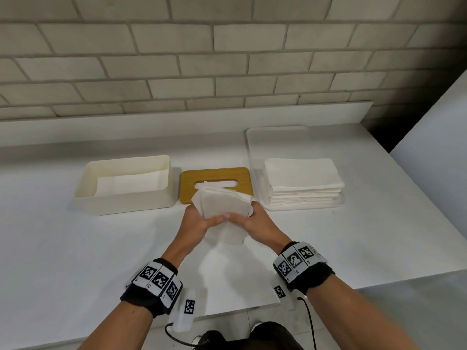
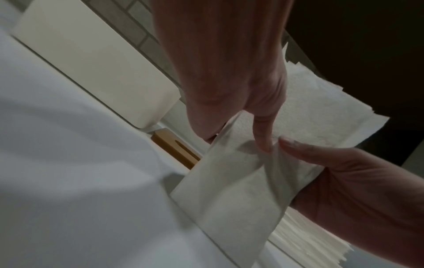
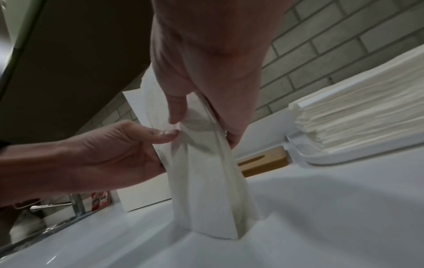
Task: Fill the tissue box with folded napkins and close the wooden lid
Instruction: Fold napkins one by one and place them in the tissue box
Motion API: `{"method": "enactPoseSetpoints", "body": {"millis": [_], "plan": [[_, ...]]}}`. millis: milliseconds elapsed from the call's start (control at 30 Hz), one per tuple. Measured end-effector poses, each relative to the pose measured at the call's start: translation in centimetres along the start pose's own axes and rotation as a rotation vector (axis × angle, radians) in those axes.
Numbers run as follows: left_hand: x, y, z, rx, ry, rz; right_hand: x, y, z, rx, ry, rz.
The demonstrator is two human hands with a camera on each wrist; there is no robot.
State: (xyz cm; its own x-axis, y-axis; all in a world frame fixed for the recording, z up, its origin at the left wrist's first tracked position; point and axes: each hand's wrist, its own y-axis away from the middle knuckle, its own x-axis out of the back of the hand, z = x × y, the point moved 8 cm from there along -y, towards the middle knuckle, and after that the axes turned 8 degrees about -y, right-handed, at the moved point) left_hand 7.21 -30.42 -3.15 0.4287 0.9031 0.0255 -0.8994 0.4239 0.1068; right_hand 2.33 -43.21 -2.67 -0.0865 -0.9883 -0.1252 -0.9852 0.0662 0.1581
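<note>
Both hands hold a bundle of white napkins [image 1: 222, 210] upright at the counter's middle, its lower edge on the countertop [image 3: 220, 230]. My left hand [image 1: 202, 218] grips its left side, thumb on the front [image 2: 263, 134]. My right hand [image 1: 246, 218] grips the right side, thumb on the front [image 3: 175, 107]. The cream tissue box [image 1: 126, 184] stands open at the left with a few napkins [image 1: 129, 183] lying inside. The wooden lid [image 1: 214, 179] with its slot lies flat just behind the bundle.
A white tray [image 1: 255, 147] at the right carries a tall stack of napkins [image 1: 303, 180]. A brick wall [image 1: 227, 59] runs behind the counter. A white panel [image 1: 434, 173] rises at the far right. The counter's front edge [image 1: 227, 311] is below my wrists.
</note>
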Motion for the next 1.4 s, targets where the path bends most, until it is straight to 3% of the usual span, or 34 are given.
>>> {"method": "enactPoseSetpoints", "body": {"millis": [167, 367, 733, 1000, 1167, 1300, 1400], "plan": [[0.9, -0.3, 1.3, -0.050, 0.012, 0.004, 0.0, -0.2, -1.2, 0.037, -0.063, 0.003], [1.1, -0.2, 0.9, -0.008, 0.036, -0.118, -0.3, -0.5, -1.2, 0.020, -0.022, -0.055], [2.4, -0.5, 1.2, 0.008, -0.015, -0.085, -1.0, -0.8, -3.7, 0.131, 0.022, -0.054], [2.3, -1.1, 0.4, -0.015, -0.084, -0.074, 0.0, -1.2, -1.2, 0.119, 0.067, -0.005], [0.5, -1.9, 0.1, -0.048, -0.188, -0.165, -0.3, -2.5, -1.1, 0.168, 0.059, -0.035], [2.1, -0.1, -5.3, 0.055, -0.386, 0.104, 0.3, -2.3, 3.2, 0.087, 0.217, 0.019], [2.8, 0.6, -6.4, 0.036, -0.502, 0.120, 0.7, -1.7, 5.1, 0.061, 0.309, 0.017]]}}
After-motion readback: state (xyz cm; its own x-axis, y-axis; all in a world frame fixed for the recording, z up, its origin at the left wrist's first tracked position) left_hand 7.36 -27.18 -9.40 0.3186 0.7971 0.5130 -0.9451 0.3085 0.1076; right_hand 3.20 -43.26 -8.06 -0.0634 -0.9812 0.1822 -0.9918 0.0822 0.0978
